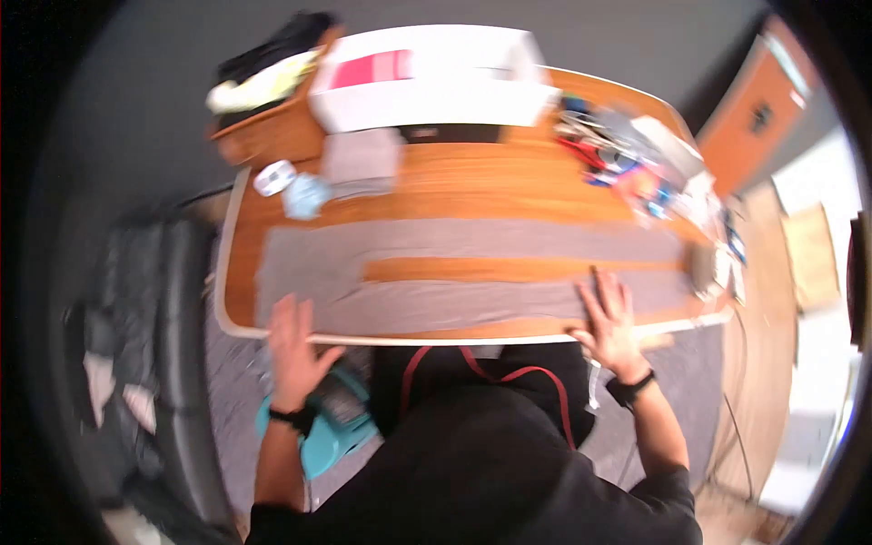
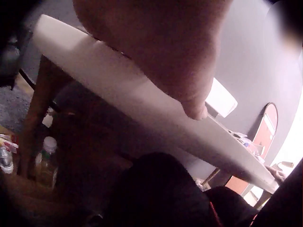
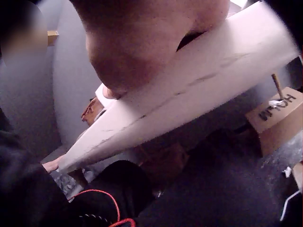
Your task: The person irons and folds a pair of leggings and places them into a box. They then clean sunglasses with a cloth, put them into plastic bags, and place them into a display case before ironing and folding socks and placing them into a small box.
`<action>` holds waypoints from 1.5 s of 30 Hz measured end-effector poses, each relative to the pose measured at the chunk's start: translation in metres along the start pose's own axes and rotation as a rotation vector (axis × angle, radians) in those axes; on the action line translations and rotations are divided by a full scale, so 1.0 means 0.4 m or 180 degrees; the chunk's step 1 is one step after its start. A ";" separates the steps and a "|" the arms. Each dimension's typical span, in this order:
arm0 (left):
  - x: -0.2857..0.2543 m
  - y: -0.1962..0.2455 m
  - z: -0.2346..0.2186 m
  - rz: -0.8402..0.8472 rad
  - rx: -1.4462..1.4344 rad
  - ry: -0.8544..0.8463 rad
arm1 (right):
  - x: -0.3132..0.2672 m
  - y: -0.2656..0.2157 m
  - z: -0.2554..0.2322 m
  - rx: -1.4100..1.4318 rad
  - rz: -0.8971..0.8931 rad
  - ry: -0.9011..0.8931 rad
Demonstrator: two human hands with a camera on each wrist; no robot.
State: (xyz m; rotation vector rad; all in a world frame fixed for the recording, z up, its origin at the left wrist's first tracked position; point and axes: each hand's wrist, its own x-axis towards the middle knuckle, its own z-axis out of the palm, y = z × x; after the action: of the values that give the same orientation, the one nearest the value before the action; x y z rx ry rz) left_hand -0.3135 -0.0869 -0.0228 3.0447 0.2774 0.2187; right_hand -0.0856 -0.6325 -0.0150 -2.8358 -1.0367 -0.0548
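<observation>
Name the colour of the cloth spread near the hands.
The cloth is greyish mauve, best seen in the head view.

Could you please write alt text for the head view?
A person's left hand and right hand spread at the near edge of a wooden table, fingers over grey cloth with two long strips; a white box stands behind.

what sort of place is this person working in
Probably a living room or home workspace: a wooden table bears flat grey cloth and a white box, with what looks like a black sofa beside it.
</observation>
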 end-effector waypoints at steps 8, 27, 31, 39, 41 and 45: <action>-0.017 -0.032 0.010 -0.0099 -0.0041 -0.0212 | -0.155 0.209 -0.031 -0.0058 0.0531 0.0078; -0.049 -0.097 0.014 -0.0488 0.0328 -0.0283 | -0.216 0.291 -0.049 -0.0153 0.1130 0.0460; -0.007 -0.112 -0.022 -0.0310 0.0282 0.0273 | -0.186 0.300 -0.069 -0.0022 0.0981 0.0771; 0.305 -0.183 -0.114 0.0097 -0.0040 0.0283 | 0.133 0.416 -0.144 0.0341 0.0599 0.0519; 0.379 -0.190 -0.154 0.0189 -0.0220 -0.0348 | 0.197 0.435 -0.154 0.0236 0.0297 0.0036; 0.460 -0.257 -0.134 0.0430 0.0083 -0.0728 | 0.270 0.481 -0.108 0.0294 0.0236 -0.0107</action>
State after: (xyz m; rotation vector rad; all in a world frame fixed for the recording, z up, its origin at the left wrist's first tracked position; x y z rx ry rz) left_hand -0.1604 0.0513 0.0459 3.0775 0.0594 -0.1268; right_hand 0.1215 -0.7146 0.0165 -2.7977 -0.9143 0.0467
